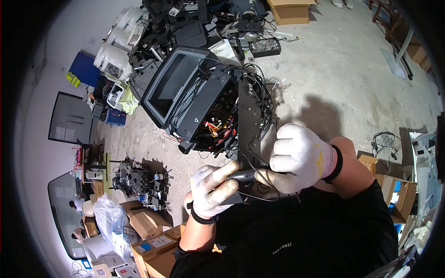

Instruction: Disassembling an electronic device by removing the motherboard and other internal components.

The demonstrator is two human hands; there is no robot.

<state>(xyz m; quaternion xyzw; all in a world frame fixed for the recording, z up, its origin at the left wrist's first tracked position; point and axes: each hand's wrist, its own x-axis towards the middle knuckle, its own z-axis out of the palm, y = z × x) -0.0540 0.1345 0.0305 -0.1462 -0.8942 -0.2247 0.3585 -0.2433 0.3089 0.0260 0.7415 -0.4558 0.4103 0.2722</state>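
Note:
My left hand (211,189), in a soiled white work glove, has its fingers closed around one end of a black cylindrical cable piece (244,175). The other end is pinched in my right hand (296,160), gloved likewise, its fingers curled and its thumb along the piece. A thin black cable (263,199) loops below between the hands. Just beyond them stands an opened machine housing (200,116) with a dark screen (172,83) and bundled black cables. Coloured wires (214,127) show inside it. A black metal plate (249,116) with holes stands along its right side.
Scrap parts and cables (185,18) heap up at the far left. Cardboard boxes stand at the back (290,11), lower left (157,248) and right (401,197). A dark machine assembly (136,180) sits on the floor at left. A coiled cable (385,143) lies at right.

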